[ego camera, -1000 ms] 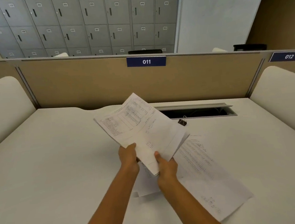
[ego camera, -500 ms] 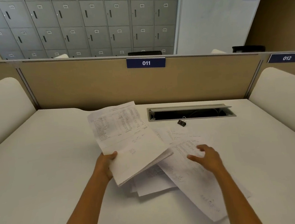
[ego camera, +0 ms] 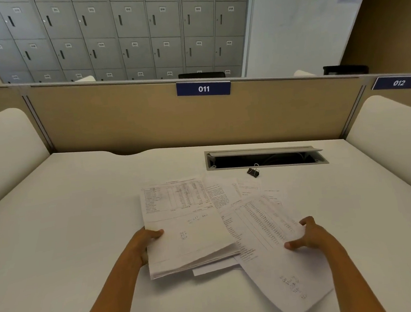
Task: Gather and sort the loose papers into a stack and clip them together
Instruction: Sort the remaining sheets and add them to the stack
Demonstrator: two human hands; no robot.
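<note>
My left hand (ego camera: pixel 144 244) grips the left edge of a thick stack of printed papers (ego camera: pixel 185 228), thumb on top, its lower end just above the desk. Loose sheets fan out beneath and to the right of it. My right hand (ego camera: pixel 306 235) rests on the right edge of a long tilted sheet with rows of print (ego camera: pixel 268 244), fingers curled at its edge and thumb on top. More loose pages (ego camera: pixel 227 193) lie behind. A small black binder clip (ego camera: pixel 253 171) sits on the desk beyond the papers.
The white desk (ego camera: pixel 70 228) is walled by a tan partition (ego camera: pixel 123 120) labelled 011 and padded white side panels. An open cable slot (ego camera: pixel 266 158) is cut in the desk just behind the clip. Grey lockers stand beyond the partition.
The stack was held up in both hands; now my left hand alone has lowered it flatter toward the desk. My right hand let go and moved right onto the long loose sheet.
</note>
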